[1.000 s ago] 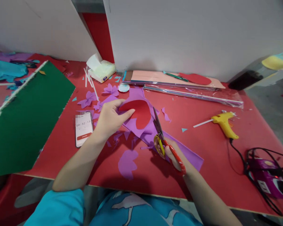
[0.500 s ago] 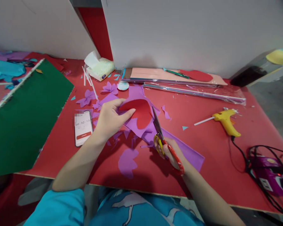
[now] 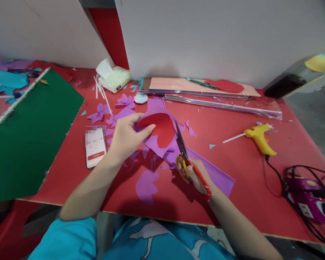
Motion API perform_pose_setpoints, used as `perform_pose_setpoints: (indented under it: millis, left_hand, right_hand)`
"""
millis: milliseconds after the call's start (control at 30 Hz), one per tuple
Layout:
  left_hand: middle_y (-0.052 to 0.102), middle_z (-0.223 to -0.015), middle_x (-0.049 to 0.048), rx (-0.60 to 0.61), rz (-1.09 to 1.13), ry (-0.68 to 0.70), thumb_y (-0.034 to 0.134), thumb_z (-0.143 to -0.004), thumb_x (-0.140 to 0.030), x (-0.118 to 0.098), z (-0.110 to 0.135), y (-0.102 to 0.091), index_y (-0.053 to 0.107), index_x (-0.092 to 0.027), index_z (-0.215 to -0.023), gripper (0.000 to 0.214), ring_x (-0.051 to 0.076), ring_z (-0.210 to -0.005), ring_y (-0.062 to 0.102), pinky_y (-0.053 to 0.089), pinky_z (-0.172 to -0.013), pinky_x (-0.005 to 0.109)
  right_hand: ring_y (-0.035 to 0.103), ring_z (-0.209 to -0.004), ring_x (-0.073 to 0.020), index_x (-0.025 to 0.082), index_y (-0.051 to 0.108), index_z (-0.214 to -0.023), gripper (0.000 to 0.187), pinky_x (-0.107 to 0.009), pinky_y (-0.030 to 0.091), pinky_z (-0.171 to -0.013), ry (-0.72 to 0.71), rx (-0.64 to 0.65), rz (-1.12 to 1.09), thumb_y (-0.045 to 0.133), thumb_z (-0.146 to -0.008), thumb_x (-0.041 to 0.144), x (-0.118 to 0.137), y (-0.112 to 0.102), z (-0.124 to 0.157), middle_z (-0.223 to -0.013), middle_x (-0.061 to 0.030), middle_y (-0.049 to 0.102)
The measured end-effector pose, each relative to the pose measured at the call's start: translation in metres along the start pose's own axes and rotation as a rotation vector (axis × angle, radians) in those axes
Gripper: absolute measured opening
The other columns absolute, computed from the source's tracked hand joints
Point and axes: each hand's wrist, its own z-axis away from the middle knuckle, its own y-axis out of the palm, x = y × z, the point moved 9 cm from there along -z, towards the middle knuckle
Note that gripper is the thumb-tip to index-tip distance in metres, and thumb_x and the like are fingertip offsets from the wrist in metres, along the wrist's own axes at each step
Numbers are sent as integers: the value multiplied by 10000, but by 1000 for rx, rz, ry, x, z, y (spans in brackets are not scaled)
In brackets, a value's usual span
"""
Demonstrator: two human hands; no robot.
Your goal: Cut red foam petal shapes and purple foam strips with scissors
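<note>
One left hand (image 3: 127,135), pinched closed on a red heart-shaped piece (image 3: 164,130) above purple sheets (image 3: 219,177) on a red table (image 3: 70,155); one right hand (image 3: 193,173), curled around scissors (image 3: 181,143), blade tips near the piece's right edge.

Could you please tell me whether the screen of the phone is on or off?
On. The phone has a lit, pale screen, showing dark digits and a red bar below them.

Red paper (image 3: 165,131), purple sheet (image 3: 223,177), scissors (image 3: 202,180) with yellow and red handles, red table (image 3: 256,196), green board (image 3: 35,141), yellow glue gun (image 3: 260,140), turquoise shirt (image 3: 169,247) with pale outlined shapes
</note>
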Motion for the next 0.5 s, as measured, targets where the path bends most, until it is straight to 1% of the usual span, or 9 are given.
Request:
perform_pose_setpoints:
  millis: [267, 500]
  left_hand:
    - [664, -701, -25, -7, 17, 5, 676, -681, -235, 0, 0, 0, 668, -179, -767, 103, 137, -671, 615, 513, -639, 242]
    - [686, -757, 0, 0, 37, -21, 666, -686, -246, 4, 0, 0, 676, -175, -811, 144, 151, -694, 627, 524, -648, 260]
  right_hand:
    - [312, -400, -67, 190, 369, -625, 538, -222, 248, -362, 50, -18, -41, 395, -742, 714, -4, 0, 1, -514, 39, 354]
    - [292, -417, -67, 185, 393, -647, 534, -217, 264, -360, 42, -32, 10, 407, -738, 711, -7, -3, 1, -526, 39, 343]
